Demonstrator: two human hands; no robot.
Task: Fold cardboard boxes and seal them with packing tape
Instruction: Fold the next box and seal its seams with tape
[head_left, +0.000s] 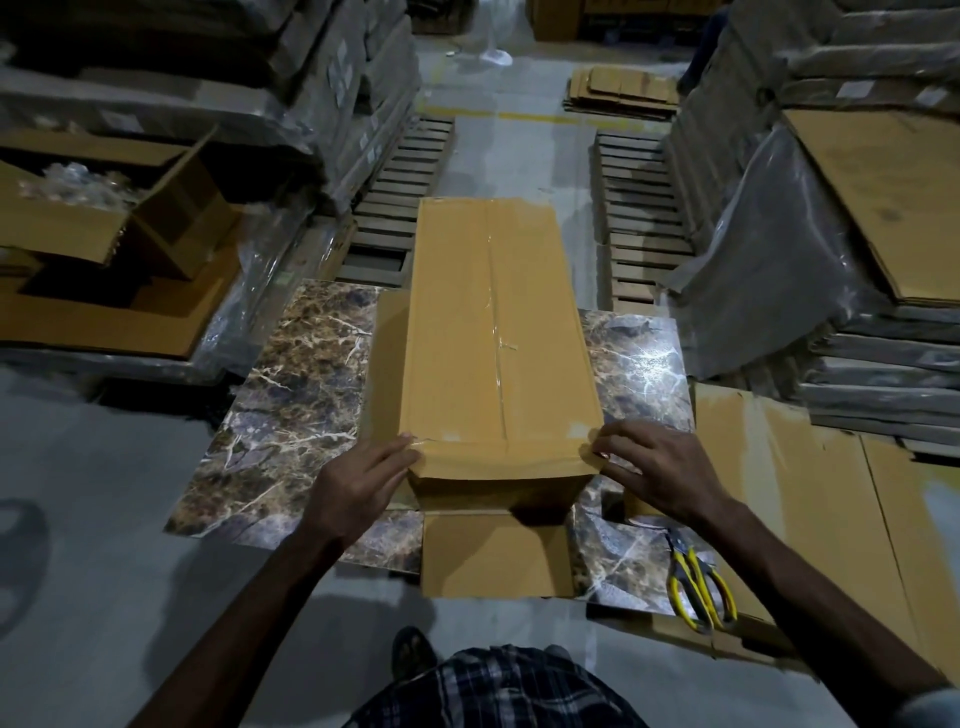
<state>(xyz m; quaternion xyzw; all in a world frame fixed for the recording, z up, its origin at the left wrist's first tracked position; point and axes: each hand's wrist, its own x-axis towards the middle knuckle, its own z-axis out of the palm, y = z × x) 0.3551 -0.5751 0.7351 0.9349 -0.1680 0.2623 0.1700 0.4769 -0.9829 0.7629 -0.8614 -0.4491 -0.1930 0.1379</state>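
Note:
A long flat cardboard box (457, 322) lies on a marble-patterned slab (291, 405), running away from me. Clear packing tape (496, 332) runs down its middle seam, and a strip of tape crosses its near end. My left hand (358, 483) presses straight fingers on the near left corner of the box. My right hand (660, 473) presses its fingertips on the near right corner, over the tape strip's end. The near end of the box is open, with a bottom flap (493, 551) lying flat toward me.
Yellow-handled scissors (698, 587) lie on the slab at my right. Flat cardboard sheets (810, 493) lie right of the slab. An open carton (104, 208) sits at far left. Wrapped stacks and wooden pallets (639, 208) line both sides of the aisle.

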